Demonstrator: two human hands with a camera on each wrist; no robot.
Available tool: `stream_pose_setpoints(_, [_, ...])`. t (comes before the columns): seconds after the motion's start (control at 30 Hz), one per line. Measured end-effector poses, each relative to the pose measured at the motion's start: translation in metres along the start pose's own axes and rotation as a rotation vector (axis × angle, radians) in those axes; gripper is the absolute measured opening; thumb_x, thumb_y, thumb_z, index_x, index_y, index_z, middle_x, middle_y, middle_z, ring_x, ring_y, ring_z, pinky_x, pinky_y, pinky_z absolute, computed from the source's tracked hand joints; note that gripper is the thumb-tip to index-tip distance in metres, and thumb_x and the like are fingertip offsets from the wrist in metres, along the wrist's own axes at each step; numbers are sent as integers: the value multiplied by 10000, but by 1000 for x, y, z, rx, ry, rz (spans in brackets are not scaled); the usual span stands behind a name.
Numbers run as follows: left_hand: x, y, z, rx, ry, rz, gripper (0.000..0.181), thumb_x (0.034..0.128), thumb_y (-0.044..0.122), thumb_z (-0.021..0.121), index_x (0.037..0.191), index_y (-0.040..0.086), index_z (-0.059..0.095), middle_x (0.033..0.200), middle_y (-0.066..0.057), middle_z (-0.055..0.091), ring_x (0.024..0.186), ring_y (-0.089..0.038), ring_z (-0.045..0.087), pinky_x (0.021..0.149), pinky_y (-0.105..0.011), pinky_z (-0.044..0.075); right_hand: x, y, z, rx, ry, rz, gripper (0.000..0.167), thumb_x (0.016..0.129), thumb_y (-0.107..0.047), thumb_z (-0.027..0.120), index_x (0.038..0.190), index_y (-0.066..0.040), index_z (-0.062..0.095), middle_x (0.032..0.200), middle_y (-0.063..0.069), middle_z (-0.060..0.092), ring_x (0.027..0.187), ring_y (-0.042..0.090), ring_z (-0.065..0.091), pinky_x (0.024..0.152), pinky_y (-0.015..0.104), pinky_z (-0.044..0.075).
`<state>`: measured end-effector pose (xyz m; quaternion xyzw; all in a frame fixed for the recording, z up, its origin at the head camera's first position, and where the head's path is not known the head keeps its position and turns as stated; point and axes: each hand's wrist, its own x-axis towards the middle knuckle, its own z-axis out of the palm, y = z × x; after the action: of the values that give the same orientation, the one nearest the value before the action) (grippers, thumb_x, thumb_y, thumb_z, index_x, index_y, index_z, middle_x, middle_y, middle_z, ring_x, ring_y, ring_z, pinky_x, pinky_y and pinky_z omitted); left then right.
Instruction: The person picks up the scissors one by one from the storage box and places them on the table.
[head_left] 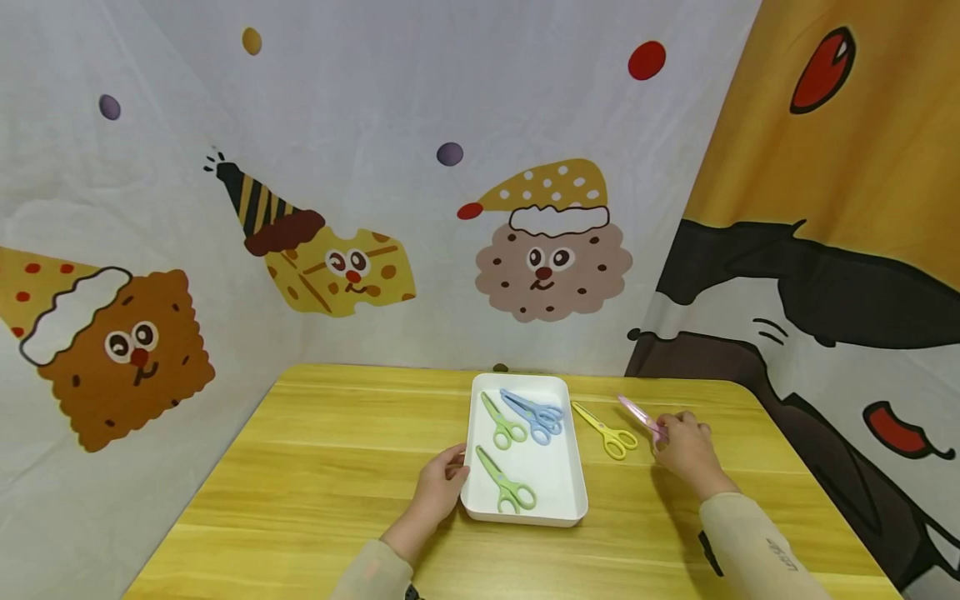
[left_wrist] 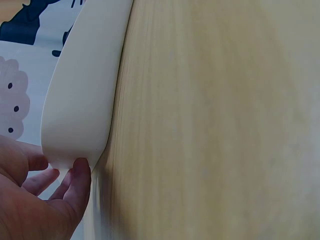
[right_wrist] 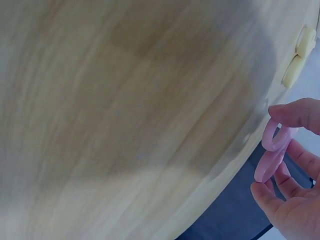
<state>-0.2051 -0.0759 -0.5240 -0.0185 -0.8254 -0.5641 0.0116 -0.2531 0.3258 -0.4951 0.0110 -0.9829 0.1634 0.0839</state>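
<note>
My right hand (head_left: 688, 450) pinches a pair of pink scissors (head_left: 637, 412) by the handle loops, blades angled to the far left. In the right wrist view, thumb and fingers sit around the pink handle (right_wrist: 272, 152). Left of it, yellow scissors (head_left: 606, 432) lie on the table beside the tray. A white tray (head_left: 558, 492) holds blue scissors (head_left: 536, 412) overlapping at the far side and two green pairs, one upper (head_left: 502, 423) and one nearer (head_left: 506, 482). My left hand (head_left: 437, 487) is at the tray's left side; the left wrist view shows thumb and fingers gripping its wall (left_wrist: 82, 105).
The wooden table (head_left: 315, 475) ends at a patterned cloth (head_left: 420, 100) behind it. Another printed cloth (head_left: 750, 367) hangs along the right side. The tray stands near the table's middle.
</note>
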Motion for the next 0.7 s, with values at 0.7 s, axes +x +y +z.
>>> stream_pose_setpoints(0.7, [0,2,0,0,-4,-16,379,911,13,575,1288,-12,551,1133,-187,616,982,-242,597,810,-287,536,4,5,4,1,-32,-11,318,749,-95,697,1036,23,627,1060,293,521,925,451,465,753,505,357])
